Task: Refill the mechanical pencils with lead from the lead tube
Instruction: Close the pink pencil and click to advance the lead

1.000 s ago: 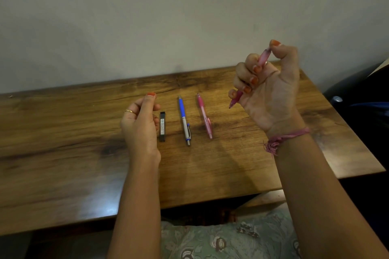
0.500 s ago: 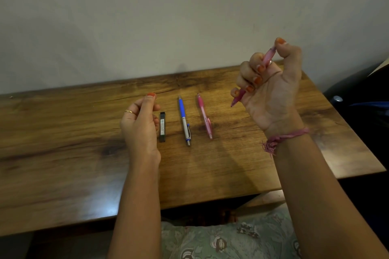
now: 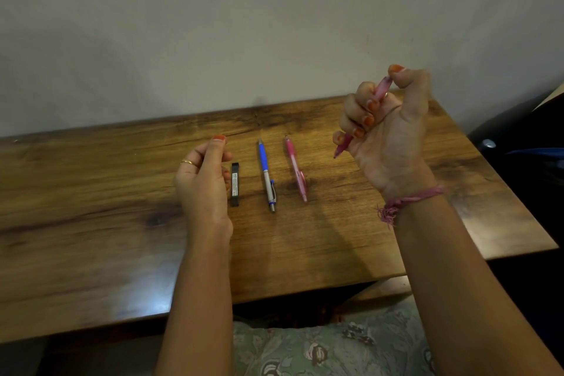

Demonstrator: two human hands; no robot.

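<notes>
My right hand (image 3: 387,128) is raised above the table's right side, fist closed around a pink mechanical pencil (image 3: 380,91), thumb pressing its top end, tip pointing down-left. My left hand (image 3: 203,183) hovers just left of the black lead tube (image 3: 234,184), fingers loosely curled with the thumb up; whether it holds anything small I cannot tell. The tube lies flat on the wooden table (image 3: 91,223). To its right lie a blue and silver mechanical pencil (image 3: 267,175) and another pink mechanical pencil (image 3: 295,168), side by side and apart.
A plain wall rises behind the table's far edge. Dark objects (image 3: 518,162) sit beyond the table's right edge. My lap in patterned fabric (image 3: 329,348) shows below the near edge.
My right hand has shifted slightly, the thumb pushing down on the pink pencil's top. The left hand and the items on the table have stayed put.
</notes>
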